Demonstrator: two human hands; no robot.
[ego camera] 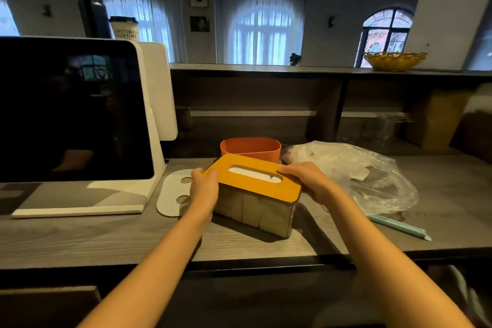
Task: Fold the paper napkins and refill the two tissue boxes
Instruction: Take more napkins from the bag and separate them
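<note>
Both hands, the left hand [203, 188] and right hand [308, 181], gripped the yellow lid [255, 177] on the clear tissue box [255, 212] at desk [80, 237] centre, apparently filled, while the open orange box [250, 148] at twelve o'clock seemingly awaited refilling.

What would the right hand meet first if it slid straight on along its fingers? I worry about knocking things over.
Its fingers point left and away across the yellow lid. Going on, the right hand would probably meet the orange box just behind, though depth is hard to judge.
</note>
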